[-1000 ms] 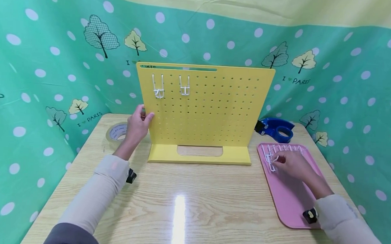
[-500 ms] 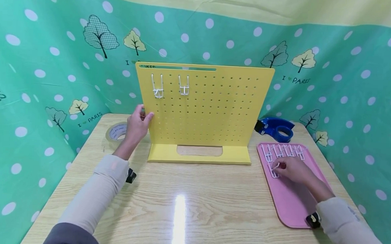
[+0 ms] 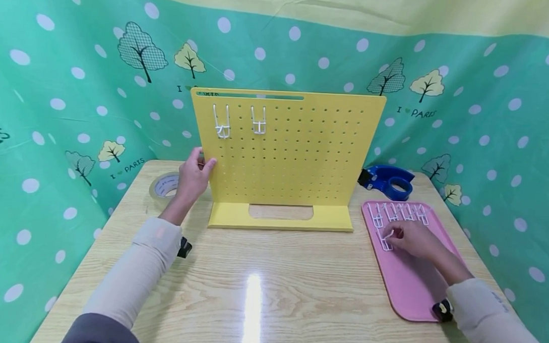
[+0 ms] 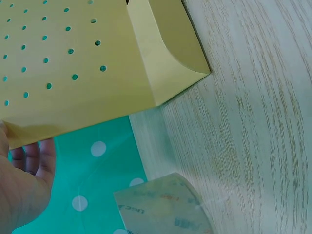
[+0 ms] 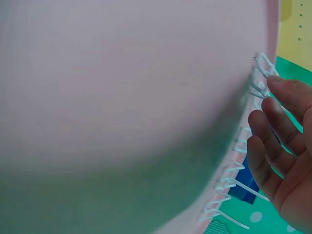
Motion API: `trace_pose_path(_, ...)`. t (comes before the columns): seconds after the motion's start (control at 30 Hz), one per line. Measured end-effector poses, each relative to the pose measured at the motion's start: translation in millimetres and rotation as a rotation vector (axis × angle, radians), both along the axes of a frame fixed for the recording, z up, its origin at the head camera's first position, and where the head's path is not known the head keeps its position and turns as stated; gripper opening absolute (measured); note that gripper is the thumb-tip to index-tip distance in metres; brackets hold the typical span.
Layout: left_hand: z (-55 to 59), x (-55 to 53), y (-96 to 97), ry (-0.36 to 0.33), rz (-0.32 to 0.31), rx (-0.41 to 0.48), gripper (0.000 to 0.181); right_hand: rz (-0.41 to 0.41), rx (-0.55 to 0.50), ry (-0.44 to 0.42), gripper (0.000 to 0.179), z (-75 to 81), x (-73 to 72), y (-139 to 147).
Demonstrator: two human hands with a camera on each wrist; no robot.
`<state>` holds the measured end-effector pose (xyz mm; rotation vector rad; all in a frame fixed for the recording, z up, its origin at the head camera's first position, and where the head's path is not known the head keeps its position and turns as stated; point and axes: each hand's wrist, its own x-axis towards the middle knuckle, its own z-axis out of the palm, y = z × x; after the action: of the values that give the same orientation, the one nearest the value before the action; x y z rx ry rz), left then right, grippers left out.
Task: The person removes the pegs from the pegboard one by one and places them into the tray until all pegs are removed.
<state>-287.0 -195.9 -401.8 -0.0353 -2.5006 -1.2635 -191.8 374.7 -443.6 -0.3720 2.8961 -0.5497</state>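
A yellow pegboard (image 3: 292,177) stands upright on its base at the table's far side. Two white wire hooks, a left one (image 3: 222,127) and a right one (image 3: 259,125), hang near its top left. My left hand (image 3: 193,179) grips the board's left edge, thumb in front and fingers behind, as the left wrist view also shows. Over the pink tray (image 3: 411,292), my right hand (image 3: 415,240) pinches a white wire hook (image 3: 384,242) between thumb and fingertips. More hooks (image 3: 406,212) lie in a row along the tray's far end, partly hidden by this hand.
A roll of clear tape (image 3: 158,188) sits behind my left forearm, left of the board. The blue tape dispenser (image 3: 383,179) stands beyond the tray, right of the board. A green dotted curtain (image 3: 278,50) hangs behind and along both sides of the wooden table (image 3: 298,283).
My right hand has drawn the pinched hook slightly toward me, away from the row, baring more hooks at the tray's far end. My left hand has stayed on the board's edge.
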Motion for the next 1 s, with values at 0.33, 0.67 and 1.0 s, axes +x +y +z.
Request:
trace_pose_path(0.33,1.0,0.6,-0.2,-0.007,0.003,-0.004,0.035,-0.018,0.057,0.129,0.020,38.8,-12.1,0)
trace_pose_path(0.67,0.0,0.9,1.1,-0.012,0.006,-0.008,0.036,-0.049,-0.033,0.237,0.019,85.0,-26.2,-36)
trace_pose_path(1.0,0.9,1.8,0.7,-0.005,-0.003,-0.006,0.036,-0.004,-0.144,0.419,0.018,117.1,-48.7,-106)
